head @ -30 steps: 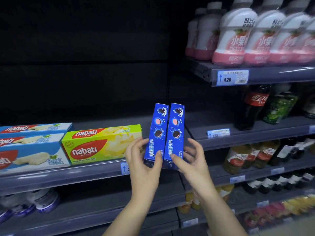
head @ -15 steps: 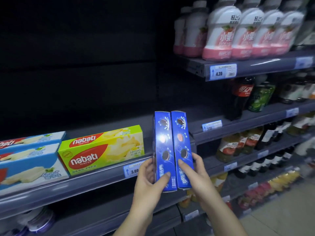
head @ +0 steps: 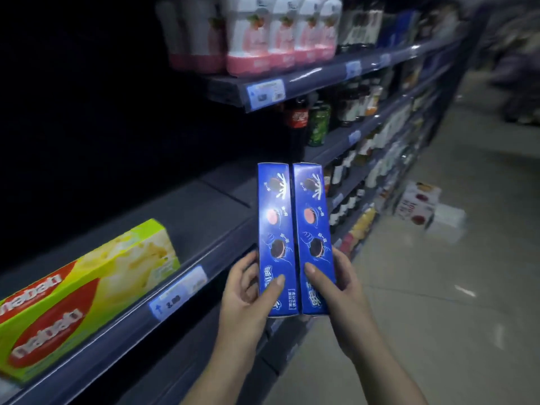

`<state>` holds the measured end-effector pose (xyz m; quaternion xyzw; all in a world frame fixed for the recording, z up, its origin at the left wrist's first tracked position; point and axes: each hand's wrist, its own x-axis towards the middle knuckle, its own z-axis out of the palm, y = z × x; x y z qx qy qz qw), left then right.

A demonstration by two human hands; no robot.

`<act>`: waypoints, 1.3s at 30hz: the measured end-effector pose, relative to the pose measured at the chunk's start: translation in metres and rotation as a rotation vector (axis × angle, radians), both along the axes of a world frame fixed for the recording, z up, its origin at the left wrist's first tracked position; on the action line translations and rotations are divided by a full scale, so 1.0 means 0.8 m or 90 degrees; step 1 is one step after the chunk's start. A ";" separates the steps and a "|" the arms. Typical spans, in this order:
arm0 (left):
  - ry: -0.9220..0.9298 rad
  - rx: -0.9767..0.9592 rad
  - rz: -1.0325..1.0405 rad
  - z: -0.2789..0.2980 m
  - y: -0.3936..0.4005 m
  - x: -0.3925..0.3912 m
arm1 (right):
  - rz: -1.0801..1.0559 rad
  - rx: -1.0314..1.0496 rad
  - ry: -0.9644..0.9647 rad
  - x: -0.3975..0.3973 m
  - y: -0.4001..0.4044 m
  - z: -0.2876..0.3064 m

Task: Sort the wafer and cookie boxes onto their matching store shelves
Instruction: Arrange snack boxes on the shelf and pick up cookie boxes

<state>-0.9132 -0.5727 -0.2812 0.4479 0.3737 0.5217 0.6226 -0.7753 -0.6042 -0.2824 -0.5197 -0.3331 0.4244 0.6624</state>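
Two tall blue cookie boxes stand side by side, held upright in front of the shelf edge. My left hand (head: 248, 290) grips the left cookie box (head: 273, 226) at its lower end. My right hand (head: 336, 287) grips the right cookie box (head: 311, 226) the same way. A yellow-green Nabati lemon wafer box (head: 87, 290) lies on the grey shelf (head: 201, 217) to the left of the hands. The shelf's right part is bare.
Pink-and-white drink bottles (head: 263, 33) fill the upper shelf, cola and green bottles (head: 306, 118) the one below. More bottled drinks run down the aisle to the right. Cardboard cartons (head: 420, 206) sit on the tiled floor. A price tag (head: 178, 293) hangs on the shelf edge.
Both hands have pulled the two cookie boxes off the shelf toward me. My view has swung right, so the blue wafer boxes have left the frame and the aisle floor shows.
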 end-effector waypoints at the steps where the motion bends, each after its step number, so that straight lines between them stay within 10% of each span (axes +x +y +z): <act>1: 0.002 0.000 -0.035 0.000 -0.003 0.010 | -0.033 0.000 -0.003 0.008 -0.012 0.001; 19: -0.026 -0.011 -0.424 0.011 -0.086 0.325 | -0.525 -0.001 -0.097 0.255 -0.238 0.039; 39: -0.017 -0.007 -0.379 -0.008 -0.035 0.668 | -0.498 -0.004 -0.070 0.611 -0.208 0.029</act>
